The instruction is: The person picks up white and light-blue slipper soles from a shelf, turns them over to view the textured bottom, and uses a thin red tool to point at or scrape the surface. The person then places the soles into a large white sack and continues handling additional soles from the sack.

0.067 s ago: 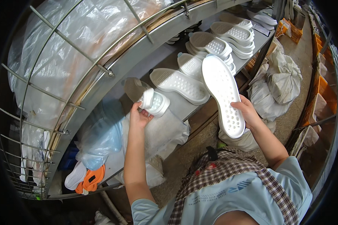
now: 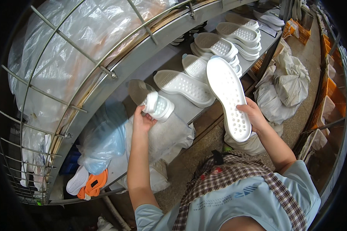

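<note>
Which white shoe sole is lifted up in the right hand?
The long sole with its dimpled face toward us; the right hand grips its lower right edge. The stacked soles farther back rest on the grey shelf.

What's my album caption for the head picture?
Right hand holding one white sole, left hand gripping a second sole, more soles nearby.

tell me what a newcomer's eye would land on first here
Probably the large white sole held up in the right hand, right of centre and brightly lit. Next would come the other white soles set along the grey shelf, then the bright orange item at lower left.
</note>
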